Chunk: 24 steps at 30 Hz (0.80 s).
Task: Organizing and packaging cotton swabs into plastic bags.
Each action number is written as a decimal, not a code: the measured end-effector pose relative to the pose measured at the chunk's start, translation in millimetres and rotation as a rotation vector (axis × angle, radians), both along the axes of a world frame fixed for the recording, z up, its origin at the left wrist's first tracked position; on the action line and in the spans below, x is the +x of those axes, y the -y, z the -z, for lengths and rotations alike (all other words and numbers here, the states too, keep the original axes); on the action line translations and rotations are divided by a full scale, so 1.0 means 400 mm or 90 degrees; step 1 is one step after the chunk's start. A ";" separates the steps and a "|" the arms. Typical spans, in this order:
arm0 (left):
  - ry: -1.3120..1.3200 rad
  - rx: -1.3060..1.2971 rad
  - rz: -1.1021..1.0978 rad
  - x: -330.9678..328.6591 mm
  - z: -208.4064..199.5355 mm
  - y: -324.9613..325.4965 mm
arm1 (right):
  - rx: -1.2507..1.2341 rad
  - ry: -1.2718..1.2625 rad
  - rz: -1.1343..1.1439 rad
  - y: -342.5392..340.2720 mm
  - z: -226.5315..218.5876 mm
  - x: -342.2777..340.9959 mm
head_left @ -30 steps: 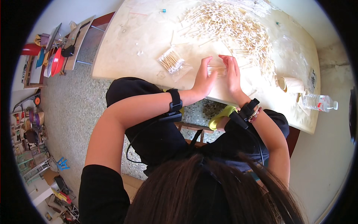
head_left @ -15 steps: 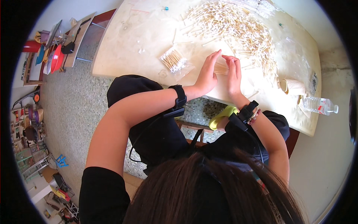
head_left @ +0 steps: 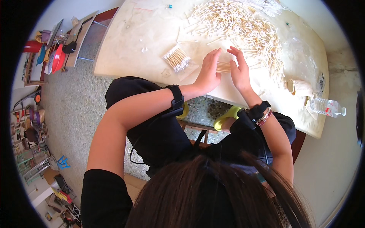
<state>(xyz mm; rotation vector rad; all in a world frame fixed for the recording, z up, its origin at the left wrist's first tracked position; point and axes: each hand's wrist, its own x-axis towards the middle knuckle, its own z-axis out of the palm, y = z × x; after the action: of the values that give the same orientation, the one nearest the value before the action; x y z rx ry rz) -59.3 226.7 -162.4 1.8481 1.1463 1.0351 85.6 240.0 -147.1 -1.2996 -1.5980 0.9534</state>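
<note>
A small bundle of cotton swabs [head_left: 223, 67] lies on the pale table between my two hands, its sticks running from side to side. My left hand [head_left: 208, 74] stands on edge at the bundle's left end, fingers stretched out and close together; whether it touches the tips is hidden. At the right end is my right hand [head_left: 240, 74], palm turned inward, with thumb and fingers apart. Left of my left hand lies a clear bag of cotton swabs [head_left: 177, 59]. Beyond my hands spreads a big loose heap of cotton swabs [head_left: 243, 26].
On the table's right side are a tan rolled piece [head_left: 299, 87] and a clear plastic bottle [head_left: 327, 107] lying down. Thin clear plastic [head_left: 300, 51] lies beside the heap. The table's near edge [head_left: 228, 99] runs just above my knees. A side table [head_left: 81, 38] holds basins.
My hands have drawn apart at the fingertips, the left shifting left and the right hand's fingers opening away from the swabs. More of the bundle between them shows now.
</note>
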 end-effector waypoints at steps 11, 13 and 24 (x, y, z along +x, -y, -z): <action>-0.469 0.149 0.152 -0.049 -0.004 0.004 | 0.065 0.738 -0.142 0.085 -0.014 0.012; -0.488 0.154 0.123 -0.045 -0.004 0.006 | 0.084 0.747 -0.141 0.076 0.001 0.010; -0.540 0.130 0.155 -0.044 -0.022 0.016 | 0.044 0.736 -0.200 0.088 -0.023 0.012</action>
<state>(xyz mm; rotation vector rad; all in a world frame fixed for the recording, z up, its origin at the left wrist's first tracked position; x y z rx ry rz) -77.0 220.3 -153.5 2.6232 1.2366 0.2021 90.3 204.8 -137.9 -1.6982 -2.7226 0.2384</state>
